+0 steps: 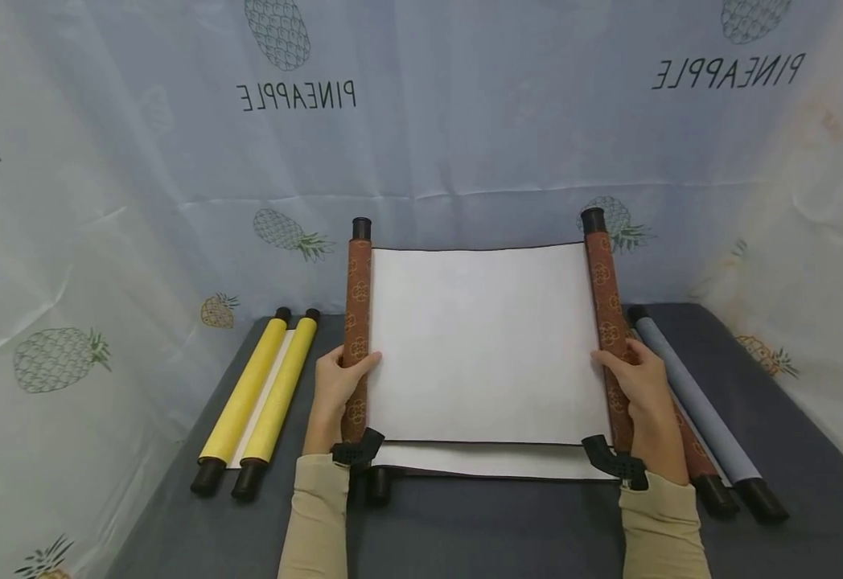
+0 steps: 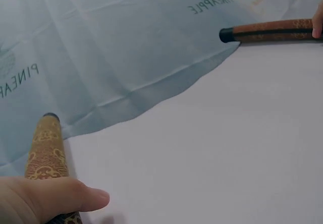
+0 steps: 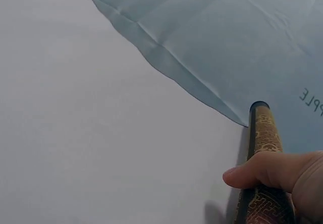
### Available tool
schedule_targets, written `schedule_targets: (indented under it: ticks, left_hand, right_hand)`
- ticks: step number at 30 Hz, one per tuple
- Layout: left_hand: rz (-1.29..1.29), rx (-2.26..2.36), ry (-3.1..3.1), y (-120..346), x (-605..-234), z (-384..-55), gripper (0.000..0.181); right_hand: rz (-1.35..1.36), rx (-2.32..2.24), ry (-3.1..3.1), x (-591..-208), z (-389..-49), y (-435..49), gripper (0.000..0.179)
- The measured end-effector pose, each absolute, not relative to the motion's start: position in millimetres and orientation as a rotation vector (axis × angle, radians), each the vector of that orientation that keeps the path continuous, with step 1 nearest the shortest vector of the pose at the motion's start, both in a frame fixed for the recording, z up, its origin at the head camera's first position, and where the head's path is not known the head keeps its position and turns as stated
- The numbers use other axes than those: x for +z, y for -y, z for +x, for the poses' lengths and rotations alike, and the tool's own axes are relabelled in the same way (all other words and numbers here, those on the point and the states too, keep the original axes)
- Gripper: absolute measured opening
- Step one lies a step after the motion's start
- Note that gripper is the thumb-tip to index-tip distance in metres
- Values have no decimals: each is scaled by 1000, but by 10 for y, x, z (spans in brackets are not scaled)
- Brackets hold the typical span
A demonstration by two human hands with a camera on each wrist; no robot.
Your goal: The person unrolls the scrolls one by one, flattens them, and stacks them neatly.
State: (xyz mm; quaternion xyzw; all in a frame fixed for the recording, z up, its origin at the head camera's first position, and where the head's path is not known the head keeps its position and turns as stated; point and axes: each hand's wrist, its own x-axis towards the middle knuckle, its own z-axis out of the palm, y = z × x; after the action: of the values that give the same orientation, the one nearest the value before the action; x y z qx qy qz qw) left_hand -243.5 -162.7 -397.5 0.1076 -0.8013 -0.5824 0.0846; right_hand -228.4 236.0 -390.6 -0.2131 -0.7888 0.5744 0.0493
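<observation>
A hanging scroll with a blank white sheet is held up, spread between two brown patterned rollers with black end knobs. My left hand grips the left roller, its thumb lying over the front toward the sheet. Around the right roller is my right hand, thumb also in front. In the left wrist view the left thumb crosses the roller, and the right wrist view has the right thumb doing likewise. Most fingers are hidden behind the rollers.
Below the raised sheet shows another white strip with a black knob at its left. A yellow double-rolled scroll lies left on the dark table. At right lie a grey-blue roller and a brown one. A pineapple-print curtain hangs behind.
</observation>
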Motion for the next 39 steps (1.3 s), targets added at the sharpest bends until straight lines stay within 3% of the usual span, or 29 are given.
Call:
schedule_targets:
  ticks: [17,20,27,33,39]
  left_hand:
    - [286,-1766,2401,1576,-3929,-2438,34]
    - [322,-1737,2403,1574,-3937,-2447,43]
    - [343,-1735,2439,1606,-3904,-2417,93]
    - [366,-1744,2450,1614,-3879,-2411,98]
    - [414,-1747,2439,1660,-3893,-2415,93]
  right_hand:
    - [-581,1783,2401,-3835,-2246,-2406,79]
    - [-599,1793,2370,-3846,-2261,-2388,77]
    - [-634,1808,2364,-3858,-2262,-2416,83]
    - [-655,1785,2432,-3850,-2257,-2450,94]
    - [-697,1767,2466,-3863,-2242,-2472,93]
